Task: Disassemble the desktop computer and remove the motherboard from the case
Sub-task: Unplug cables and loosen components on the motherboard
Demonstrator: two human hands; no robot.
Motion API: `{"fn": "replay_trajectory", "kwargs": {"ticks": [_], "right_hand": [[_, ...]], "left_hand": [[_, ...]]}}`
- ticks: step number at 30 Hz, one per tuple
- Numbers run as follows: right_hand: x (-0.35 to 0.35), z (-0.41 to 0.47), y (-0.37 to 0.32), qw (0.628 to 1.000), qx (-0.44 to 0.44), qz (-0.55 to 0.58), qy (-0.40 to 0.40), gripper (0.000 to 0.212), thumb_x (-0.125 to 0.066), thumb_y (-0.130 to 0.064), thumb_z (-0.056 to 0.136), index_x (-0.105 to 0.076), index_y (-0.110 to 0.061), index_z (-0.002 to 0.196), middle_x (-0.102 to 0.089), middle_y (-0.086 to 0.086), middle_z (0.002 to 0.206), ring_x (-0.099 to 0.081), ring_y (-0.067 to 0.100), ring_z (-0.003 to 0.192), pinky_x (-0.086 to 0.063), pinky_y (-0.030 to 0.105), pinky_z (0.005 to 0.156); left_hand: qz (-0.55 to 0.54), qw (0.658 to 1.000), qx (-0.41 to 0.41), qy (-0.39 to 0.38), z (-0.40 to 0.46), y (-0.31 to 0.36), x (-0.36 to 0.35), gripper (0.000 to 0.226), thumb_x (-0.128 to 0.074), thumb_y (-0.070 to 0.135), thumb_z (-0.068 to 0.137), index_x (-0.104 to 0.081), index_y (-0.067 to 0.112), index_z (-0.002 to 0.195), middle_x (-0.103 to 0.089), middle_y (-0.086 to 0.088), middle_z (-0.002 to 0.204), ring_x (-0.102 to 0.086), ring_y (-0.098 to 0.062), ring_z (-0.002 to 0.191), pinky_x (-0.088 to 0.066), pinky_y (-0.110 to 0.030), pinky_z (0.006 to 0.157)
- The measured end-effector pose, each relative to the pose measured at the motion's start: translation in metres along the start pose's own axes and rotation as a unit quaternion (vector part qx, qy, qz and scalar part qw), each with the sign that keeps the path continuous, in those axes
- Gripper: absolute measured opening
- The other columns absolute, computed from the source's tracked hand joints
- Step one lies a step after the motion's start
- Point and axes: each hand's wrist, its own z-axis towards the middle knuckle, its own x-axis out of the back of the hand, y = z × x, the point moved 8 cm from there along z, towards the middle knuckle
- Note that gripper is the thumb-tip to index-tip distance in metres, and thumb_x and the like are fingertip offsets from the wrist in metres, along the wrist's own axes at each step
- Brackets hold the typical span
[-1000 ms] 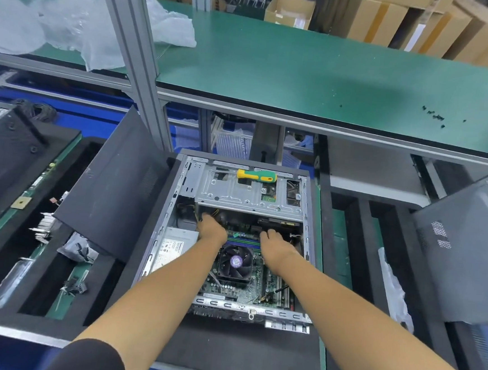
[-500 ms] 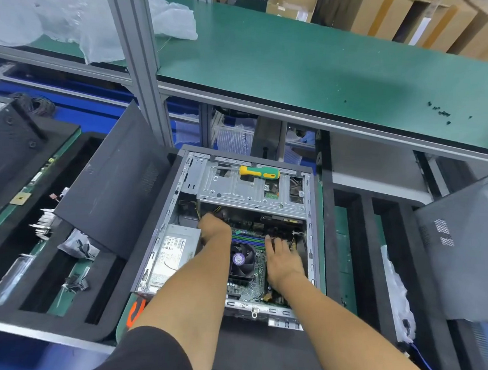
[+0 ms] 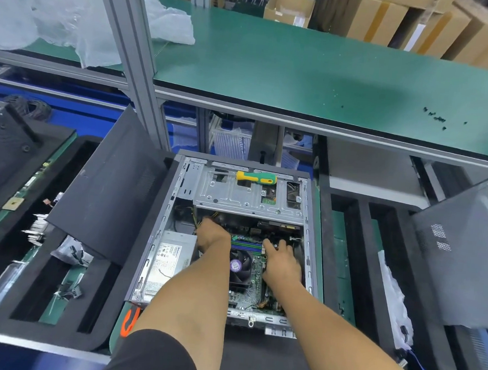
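Observation:
The open computer case (image 3: 155, 253) lies on its side in front of me. Inside it are the green motherboard (image 3: 254, 285) with a black CPU fan (image 3: 239, 265) and a grey power supply (image 3: 169, 259) on the left. My left hand (image 3: 212, 235) reaches down at the board's far left corner, beside yellow wires (image 3: 196, 220) under the drive cage (image 3: 247, 198). Its fingertips are hidden. My right hand (image 3: 282, 261) rests with spread, straight fingers on the board's far right part, next to the memory slots (image 3: 247, 245).
A yellow-green screwdriver (image 3: 256, 177) lies on the drive cage. A dark side panel (image 3: 105, 191) leans at the case's left, another panel (image 3: 462, 254) at the right. Black foam trays (image 3: 38, 294) hold small parts. A green bench shelf (image 3: 304, 72) overhangs behind, with loose screws (image 3: 435, 116).
My right hand slid back and to the right and now lies with spread fingers on the board. My left hand stayed at the far left corner.

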Motion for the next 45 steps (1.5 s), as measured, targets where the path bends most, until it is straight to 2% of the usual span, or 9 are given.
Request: {"fn": "replay_trajectory", "kwargs": {"ticks": [5,10,12,14,18,25,29,38,45], "right_hand": [[0.0,0.003,0.002,1.0,-0.009,0.018,0.005,0.073,-0.073,-0.008,0.086,-0.034,-0.03,0.144,-0.036,0.013,0.142,-0.042,0.033,0.131,-0.053,0.041,0.09],[0.001,0.006,0.005,0.999,-0.02,0.033,0.009,0.069,-0.071,-0.006,0.087,-0.036,-0.029,0.142,-0.037,0.011,0.142,-0.04,0.033,0.133,-0.054,0.04,0.091],[-0.001,0.006,0.004,0.999,-0.013,0.028,0.01,0.07,-0.069,-0.005,0.087,-0.036,-0.029,0.144,-0.036,0.011,0.144,-0.039,0.032,0.133,-0.054,0.041,0.091],[-0.002,0.005,0.004,1.0,-0.005,0.014,0.012,0.073,-0.07,-0.007,0.086,-0.034,-0.029,0.146,-0.035,0.011,0.146,-0.039,0.032,0.133,-0.054,0.04,0.09],[-0.002,0.005,0.003,1.0,-0.007,0.008,0.012,0.071,-0.074,-0.015,0.086,-0.034,-0.029,0.143,-0.037,0.011,0.141,-0.041,0.031,0.13,-0.054,0.04,0.086],[-0.004,0.007,0.003,1.0,-0.011,0.014,0.014,0.07,-0.071,-0.016,0.086,-0.032,-0.029,0.143,-0.037,0.011,0.14,-0.039,0.033,0.132,-0.054,0.039,0.086],[-0.005,0.006,0.004,1.0,-0.02,0.015,0.006,0.071,-0.07,-0.016,0.086,-0.032,-0.03,0.144,-0.036,0.011,0.141,-0.039,0.032,0.133,-0.053,0.037,0.082],[-0.004,0.005,0.003,0.999,-0.03,0.011,0.008,0.072,-0.069,-0.018,0.086,-0.03,-0.028,0.146,-0.036,0.012,0.143,-0.039,0.033,0.134,-0.051,0.039,0.088],[-0.004,0.004,0.003,0.998,-0.042,0.036,0.017,0.073,-0.063,-0.015,0.085,-0.028,-0.027,0.147,-0.037,0.011,0.143,-0.037,0.032,0.134,-0.047,0.043,0.096]], "left_hand": [[-0.155,0.988,-0.015,-0.003,0.008,-0.005,0.014,0.033,-0.051,0.01,0.102,-0.06,0.008,0.134,-0.064,-0.005,0.131,-0.059,-0.017,0.124,-0.048,-0.018,0.076],[-0.013,0.997,-0.076,-0.031,0.013,0.004,0.006,0.031,-0.047,0.014,0.105,-0.059,0.015,0.133,-0.058,0.003,0.138,-0.052,-0.009,0.131,-0.042,-0.012,0.094],[-0.128,0.99,-0.05,-0.019,0.012,0.001,0.011,0.032,-0.043,0.014,0.106,-0.058,0.012,0.135,-0.06,-0.002,0.137,-0.055,-0.015,0.129,-0.045,-0.01,0.081],[-0.012,0.995,-0.092,-0.036,0.007,0.008,0.007,0.034,-0.04,0.013,0.107,-0.057,0.006,0.135,-0.06,-0.011,0.137,-0.057,-0.026,0.126,-0.047,-0.017,0.071],[0.151,0.969,-0.186,-0.054,-0.004,0.019,-0.006,0.032,-0.046,0.021,0.103,-0.059,0.002,0.125,-0.053,-0.021,0.134,-0.046,-0.037,0.129,-0.044,-0.043,0.096],[0.194,0.941,-0.257,-0.103,-0.003,0.025,-0.019,0.024,-0.066,0.01,0.094,-0.07,0.032,0.104,-0.06,-0.009,0.129,-0.049,-0.029,0.126,-0.044,-0.041,0.106],[0.234,0.918,-0.3,-0.114,-0.007,0.036,-0.023,0.026,-0.063,0.003,0.092,-0.073,0.023,0.105,-0.066,-0.01,0.123,-0.066,-0.031,0.104,-0.056,-0.042,0.094],[0.332,0.877,-0.307,-0.162,0.001,0.046,-0.032,0.025,-0.059,0.008,0.096,-0.072,0.01,0.118,-0.07,-0.01,0.121,-0.066,-0.027,0.11,-0.052,-0.039,0.1],[0.445,0.804,-0.376,-0.121,-0.007,0.049,-0.039,0.047,-0.066,-0.005,0.082,-0.064,0.009,0.127,-0.063,-0.017,0.127,-0.064,-0.035,0.109,-0.055,-0.042,0.094]]}}
